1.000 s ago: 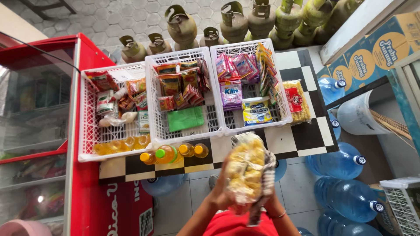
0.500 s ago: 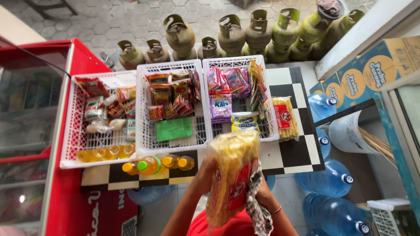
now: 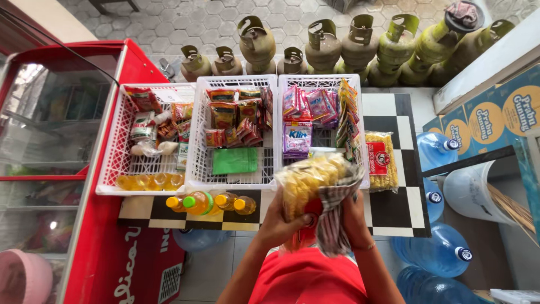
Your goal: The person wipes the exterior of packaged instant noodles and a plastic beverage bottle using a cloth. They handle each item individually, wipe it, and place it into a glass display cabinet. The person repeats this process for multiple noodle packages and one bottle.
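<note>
Head view: left hand point(image 3: 281, 222) closed around noodle packet point(image 3: 306, 186), thumb on red label; right hand point(image 3: 355, 217) clamps checkered cloth point(image 3: 337, 214) against packet's right side; packet held upright over table's near edge, at 6 o'clock from right basket point(image 3: 298, 84); second noodle packet point(image 3: 381, 160) lies flat on checkered table point(image 3: 394, 208), at 3 o'clock from that basket; oil bottles point(image 3: 205, 202) at 9 o'clock from hands.

Judgement: wipe with light pressure, noodles brittle; support packet from below; keep elbows clear of bottles.
</note>
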